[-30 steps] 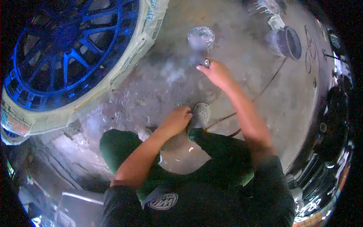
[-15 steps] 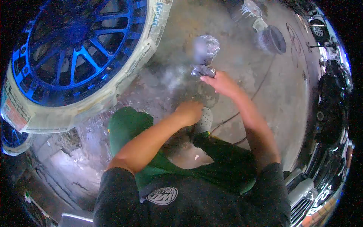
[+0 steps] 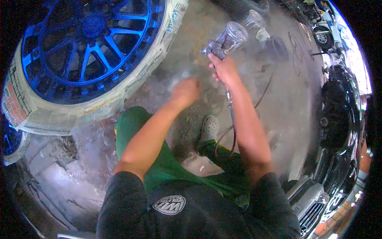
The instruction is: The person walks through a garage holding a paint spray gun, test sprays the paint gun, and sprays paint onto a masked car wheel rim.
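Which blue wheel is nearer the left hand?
The large blue wheel, ringed with newspaper; the other blue wheel is farther off, at the left edge.

The floor [image 3: 294, 107] was grey and stained; white light [image 3: 359, 51] glared at the upper right, near a car [image 3: 323, 38].

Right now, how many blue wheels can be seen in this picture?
2. One large blue wheel is at upper left, bordered with newspaper; a second blue wheel shows partly below it, at the left edge. Others may be hidden.
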Action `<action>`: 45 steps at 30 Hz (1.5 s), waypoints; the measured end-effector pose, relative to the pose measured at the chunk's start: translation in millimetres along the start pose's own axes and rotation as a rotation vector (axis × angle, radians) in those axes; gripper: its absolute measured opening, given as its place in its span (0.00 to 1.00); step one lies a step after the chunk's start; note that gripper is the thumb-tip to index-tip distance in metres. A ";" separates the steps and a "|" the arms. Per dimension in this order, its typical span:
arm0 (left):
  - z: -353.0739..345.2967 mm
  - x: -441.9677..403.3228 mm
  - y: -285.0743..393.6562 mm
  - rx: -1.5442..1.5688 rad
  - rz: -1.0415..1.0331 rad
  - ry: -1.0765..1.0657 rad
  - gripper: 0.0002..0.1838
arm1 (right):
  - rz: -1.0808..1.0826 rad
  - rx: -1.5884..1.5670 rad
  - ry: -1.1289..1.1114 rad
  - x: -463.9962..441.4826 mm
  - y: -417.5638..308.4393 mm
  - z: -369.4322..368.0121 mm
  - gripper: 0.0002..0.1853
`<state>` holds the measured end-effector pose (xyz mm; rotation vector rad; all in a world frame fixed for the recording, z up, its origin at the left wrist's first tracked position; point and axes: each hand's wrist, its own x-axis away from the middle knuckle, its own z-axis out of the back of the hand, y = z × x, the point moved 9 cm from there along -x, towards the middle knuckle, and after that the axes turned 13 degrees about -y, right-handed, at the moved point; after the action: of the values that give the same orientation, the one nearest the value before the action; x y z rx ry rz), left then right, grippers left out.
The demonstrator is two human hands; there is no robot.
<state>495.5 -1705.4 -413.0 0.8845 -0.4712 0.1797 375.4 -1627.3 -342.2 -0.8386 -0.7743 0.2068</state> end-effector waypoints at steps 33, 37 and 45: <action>-130.6 25.1 -23.0 0.508 -0.201 -0.184 0.21 | -0.097 -0.150 0.154 41.7 109.2 -44.0 0.23; -155.4 18.3 -20.2 0.499 -0.189 -0.250 0.22 | -0.120 -0.147 0.123 36.6 116.9 -46.1 0.23; -136.7 19.4 -11.7 0.481 -0.158 -0.276 0.23 | -0.068 -0.136 0.183 33.1 127.6 -38.2 0.23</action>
<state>560.5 -1607.2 -485.9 1.4236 -0.6246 0.0229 441.5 -1549.8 -434.2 -0.9441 -0.6486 0.0165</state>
